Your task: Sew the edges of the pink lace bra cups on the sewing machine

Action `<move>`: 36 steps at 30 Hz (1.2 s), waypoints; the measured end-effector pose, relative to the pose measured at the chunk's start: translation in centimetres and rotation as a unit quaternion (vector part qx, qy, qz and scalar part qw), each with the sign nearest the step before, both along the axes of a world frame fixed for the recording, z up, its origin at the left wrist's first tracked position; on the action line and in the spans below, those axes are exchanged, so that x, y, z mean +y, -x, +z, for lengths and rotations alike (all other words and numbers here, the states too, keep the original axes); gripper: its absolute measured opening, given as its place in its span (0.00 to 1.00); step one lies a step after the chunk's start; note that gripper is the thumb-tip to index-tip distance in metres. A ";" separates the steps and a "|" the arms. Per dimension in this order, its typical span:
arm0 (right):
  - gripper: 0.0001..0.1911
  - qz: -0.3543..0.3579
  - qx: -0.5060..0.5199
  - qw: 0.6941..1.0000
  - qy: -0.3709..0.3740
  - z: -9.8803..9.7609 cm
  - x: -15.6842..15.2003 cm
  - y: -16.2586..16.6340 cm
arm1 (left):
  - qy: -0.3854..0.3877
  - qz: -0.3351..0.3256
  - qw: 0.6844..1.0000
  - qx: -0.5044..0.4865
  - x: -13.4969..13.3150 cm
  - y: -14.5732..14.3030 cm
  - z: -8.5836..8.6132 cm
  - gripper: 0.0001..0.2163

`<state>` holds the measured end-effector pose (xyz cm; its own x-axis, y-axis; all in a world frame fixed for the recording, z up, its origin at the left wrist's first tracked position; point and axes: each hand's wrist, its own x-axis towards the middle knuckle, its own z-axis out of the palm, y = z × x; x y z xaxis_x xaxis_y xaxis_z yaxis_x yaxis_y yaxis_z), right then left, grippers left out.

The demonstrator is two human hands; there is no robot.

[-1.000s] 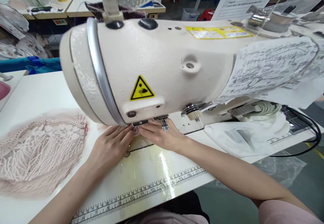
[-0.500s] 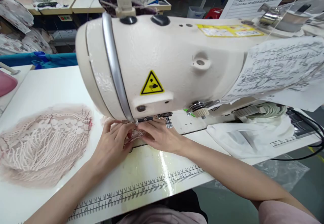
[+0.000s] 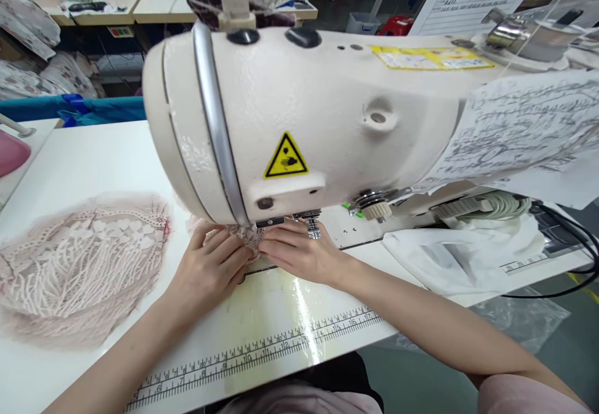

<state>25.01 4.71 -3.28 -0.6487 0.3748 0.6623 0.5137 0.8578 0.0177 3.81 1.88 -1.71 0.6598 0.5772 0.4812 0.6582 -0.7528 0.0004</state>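
Note:
At the head of a white sewing machine point(image 3: 327, 115), both hands rest on a pale pink lace piece point(image 3: 251, 234) under the needle area. My left hand point(image 3: 210, 265) has its fingers bent and pressed together over the lace's left side. On the other side, my right hand point(image 3: 299, 252) holds the lace with its fingers close together and its thumb out of sight. The machine head hides the needle and the far part of the lace. A metal thumbscrew point(image 3: 314, 232) hangs just above my right fingers.
Another pink lace piece with white fringe point(image 3: 70, 270) lies flat on the left of the table. A printed ruler point(image 3: 262, 355) runs along the front edge. White cloth point(image 3: 449, 252) and a black cable point(image 3: 575, 233) are at the right. Handwritten paper point(image 3: 524, 127) covers the machine arm.
My left fingers have come down from a raised pinch to lie lower over the lace. More lace shows between the hands, and the right fingers lie straighter.

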 end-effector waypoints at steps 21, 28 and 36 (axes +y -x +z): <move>0.15 0.002 0.000 0.999 0.043 -0.6 0.0 0.3 | 0.053 0.003 0.995 0.084 0.7 0.5 -1.5 0.20; 0.14 0.020 -0.023 0.997 0.074 -1.3 0.0 0.5 | 0.066 0.005 0.995 0.070 0.7 0.5 -1.3 0.19; 0.13 0.024 -0.017 0.997 0.074 -1.2 -0.3 1.1 | 0.070 -0.010 0.996 0.059 1.1 0.9 -0.8 0.18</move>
